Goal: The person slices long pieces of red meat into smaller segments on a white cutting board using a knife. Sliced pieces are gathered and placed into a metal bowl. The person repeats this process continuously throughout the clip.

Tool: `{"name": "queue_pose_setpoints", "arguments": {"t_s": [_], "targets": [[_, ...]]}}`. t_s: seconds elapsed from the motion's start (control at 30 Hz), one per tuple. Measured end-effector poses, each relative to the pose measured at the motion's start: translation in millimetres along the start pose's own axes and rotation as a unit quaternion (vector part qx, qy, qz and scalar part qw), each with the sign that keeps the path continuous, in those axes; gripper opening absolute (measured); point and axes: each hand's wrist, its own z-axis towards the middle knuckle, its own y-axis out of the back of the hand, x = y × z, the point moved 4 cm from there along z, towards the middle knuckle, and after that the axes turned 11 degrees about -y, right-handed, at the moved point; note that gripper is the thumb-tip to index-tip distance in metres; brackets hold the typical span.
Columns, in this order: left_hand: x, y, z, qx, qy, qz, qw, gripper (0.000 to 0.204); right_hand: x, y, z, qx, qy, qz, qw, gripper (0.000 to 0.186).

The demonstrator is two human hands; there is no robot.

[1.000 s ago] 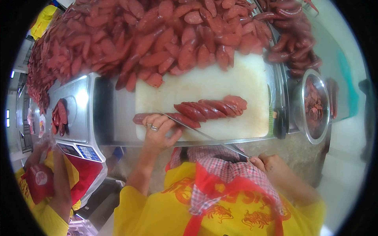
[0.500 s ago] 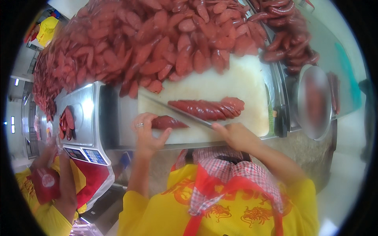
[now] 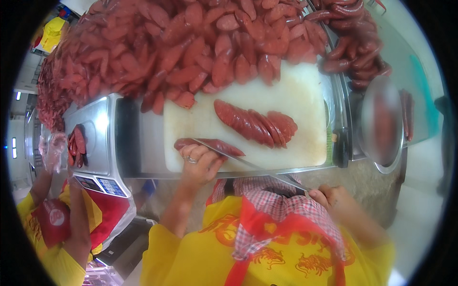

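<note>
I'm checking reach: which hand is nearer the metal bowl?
Right. The right hand, holding the knife, is lower left of the bowl in view; the left hand, touching the sausage, is farther left.

Glossy sausage (image 3: 228,147), shiny metal knife (image 3: 276,177), smooth plastic-looking cutting board (image 3: 305,109), reflective metal scale platform (image 3: 98,138)

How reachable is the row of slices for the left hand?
Probably not straight across: the left hand is on the sausage, and the knife, held by the right hand, slants between that hand and the row of slices.
</note>
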Motion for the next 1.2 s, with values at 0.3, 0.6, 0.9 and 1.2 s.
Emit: {"name": "queue_pose_setpoints", "arguments": {"t_s": [0.3,0.6,0.9,1.2], "targets": [[6,3,7,0.029,-0.010,-0.049,0.998,0.034,65,-42,67,0.010,0.065,0.020,0.998,0.065],[14,16,2,0.022,0.001,-0.036,0.999,0.027,100,-41,78,-0.039,0.192,0.004,0.981,0.058],[22,17,-6,0.042,0.030,-0.054,0.997,0.030,32,-32,8,0.022,0.003,0.008,1.000,0.069],[21,21,-9,0.021,0.014,-0.048,0.999,0.030,167,-66,102,-0.092,0.237,0.037,0.966,0.067]]}}
